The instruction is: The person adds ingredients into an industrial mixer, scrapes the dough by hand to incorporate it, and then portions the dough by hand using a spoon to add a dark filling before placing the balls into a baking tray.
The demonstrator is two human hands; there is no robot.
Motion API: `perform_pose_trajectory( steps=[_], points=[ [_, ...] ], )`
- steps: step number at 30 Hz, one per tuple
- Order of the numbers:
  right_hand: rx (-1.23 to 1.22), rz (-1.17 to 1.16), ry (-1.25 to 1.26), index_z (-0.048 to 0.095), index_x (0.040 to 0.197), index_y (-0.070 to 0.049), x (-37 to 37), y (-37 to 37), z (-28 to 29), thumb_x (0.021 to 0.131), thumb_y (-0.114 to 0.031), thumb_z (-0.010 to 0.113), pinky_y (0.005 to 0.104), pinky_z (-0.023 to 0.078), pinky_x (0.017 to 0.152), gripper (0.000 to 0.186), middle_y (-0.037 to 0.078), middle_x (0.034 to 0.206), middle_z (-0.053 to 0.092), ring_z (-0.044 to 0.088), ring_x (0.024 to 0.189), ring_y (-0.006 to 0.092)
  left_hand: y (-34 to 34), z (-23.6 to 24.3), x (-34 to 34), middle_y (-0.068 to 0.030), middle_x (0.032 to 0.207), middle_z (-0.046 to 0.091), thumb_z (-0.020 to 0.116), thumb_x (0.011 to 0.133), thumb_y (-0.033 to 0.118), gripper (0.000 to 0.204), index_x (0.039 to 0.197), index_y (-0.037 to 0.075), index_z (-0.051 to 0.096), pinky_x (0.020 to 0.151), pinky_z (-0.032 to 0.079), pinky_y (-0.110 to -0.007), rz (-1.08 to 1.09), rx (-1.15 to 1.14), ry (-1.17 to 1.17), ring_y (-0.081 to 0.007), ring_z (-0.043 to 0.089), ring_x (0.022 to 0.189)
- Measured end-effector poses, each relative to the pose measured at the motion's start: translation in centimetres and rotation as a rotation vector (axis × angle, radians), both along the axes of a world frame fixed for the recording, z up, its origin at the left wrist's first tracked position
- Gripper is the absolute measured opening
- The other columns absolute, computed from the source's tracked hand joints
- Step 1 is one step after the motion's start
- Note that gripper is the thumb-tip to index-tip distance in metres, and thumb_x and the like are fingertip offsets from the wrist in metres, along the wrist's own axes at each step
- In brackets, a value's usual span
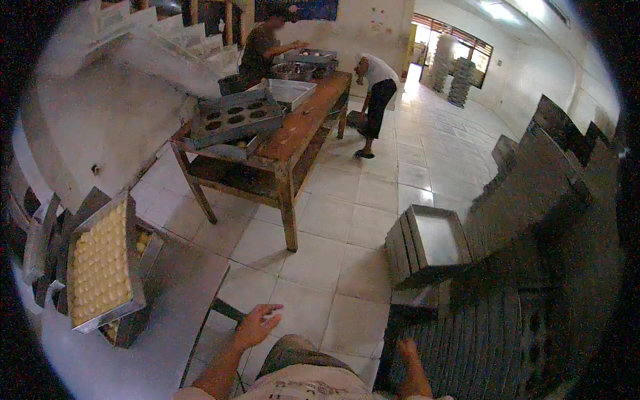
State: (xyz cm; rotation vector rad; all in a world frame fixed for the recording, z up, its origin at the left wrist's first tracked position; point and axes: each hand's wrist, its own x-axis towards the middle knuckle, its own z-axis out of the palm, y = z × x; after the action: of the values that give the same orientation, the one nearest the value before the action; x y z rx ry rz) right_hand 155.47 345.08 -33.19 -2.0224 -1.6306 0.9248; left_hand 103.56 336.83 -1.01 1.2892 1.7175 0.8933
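Note:
My left hand [260,323] is held over the floor beside a grey metal surface [167,360], its fingers apart and holding nothing. On that surface a tray of pale dough balls [100,263] lies on another tray at the left. My right hand [407,348] is low at the right, by long rows of dark metal pans [480,347]; its fingers are too indistinct to read. Just beyond it stands a stack of square tins [427,247].
A wooden table [310,117] holds muffin pans [233,117] and trays. Behind it stands a person [257,57]; another [380,93] bends beside it. Stairs [133,40] rise at upper left, tall pan stacks [547,153] line the right, more stacks [460,80] stand far back.

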Motion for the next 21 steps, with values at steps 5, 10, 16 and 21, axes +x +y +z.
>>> perform_pose_trajectory(
  steps=[5, 10, 16, 21],
  points=[
    [0.119, 0.201, 0.151, 0.062, 0.103, -0.003, -16.5, 23.3, 6.7, 0.082, -0.026, 0.062, 0.0356, 0.048, 0.064, 0.031, 0.011, 0.090, 0.066, 0.061, 0.072, 0.0223, 10.8, -3.2, -5.9, -0.0140, 0.107, 0.057, 0.057, 0.087, 0.023, 0.034, 0.117, 0.009, 0.054, 0.084, 0.048, -0.035, 0.265, -0.035, -0.017, -0.0234, 0.057, 0.098],
    [-0.005, 0.645, -0.093, 0.063, 0.104, -0.005, -21.8, 34.8, 7.8, 0.083, -0.024, 0.060, 0.0364, 0.047, 0.078, 0.028, 0.013, 0.097, 0.066, 0.062, 0.088, 0.0229, 27.9, -2.7, -9.2, -0.0132, 0.106, 0.058, 0.057, 0.087, 0.022, 0.035, 0.118, 0.007, 0.053, 0.085, 0.047, -0.035, 0.083, 0.024, 0.011, -0.0220, 0.057, 0.098],
    [-0.340, 0.451, 0.124, 0.064, 0.099, -0.001, -19.8, 44.6, 6.1, 0.082, -0.024, 0.062, 0.0339, 0.049, 0.074, 0.029, 0.012, 0.092, 0.067, 0.062, 0.082, 0.0176, 45.3, 0.5, -9.5, -0.0135, 0.108, 0.056, 0.055, 0.087, 0.021, 0.034, 0.117, 0.007, 0.054, 0.088, 0.043, -0.036, -0.002, 0.120, 0.003, -0.0279, 0.055, 0.101],
    [-0.240, 0.499, 0.102, 0.064, 0.098, 0.002, -16.1, 58.1, 5.6, 0.082, -0.019, 0.060, 0.0303, 0.049, 0.068, 0.027, 0.011, 0.085, 0.067, 0.061, 0.075, 0.0153, 54.8, 0.6, -10.0, -0.0126, 0.105, 0.057, 0.058, 0.084, 0.019, 0.031, 0.112, 0.007, 0.056, 0.090, 0.042, -0.038, 0.170, 0.207, 0.125, -0.0290, 0.053, 0.102]
  ],
)
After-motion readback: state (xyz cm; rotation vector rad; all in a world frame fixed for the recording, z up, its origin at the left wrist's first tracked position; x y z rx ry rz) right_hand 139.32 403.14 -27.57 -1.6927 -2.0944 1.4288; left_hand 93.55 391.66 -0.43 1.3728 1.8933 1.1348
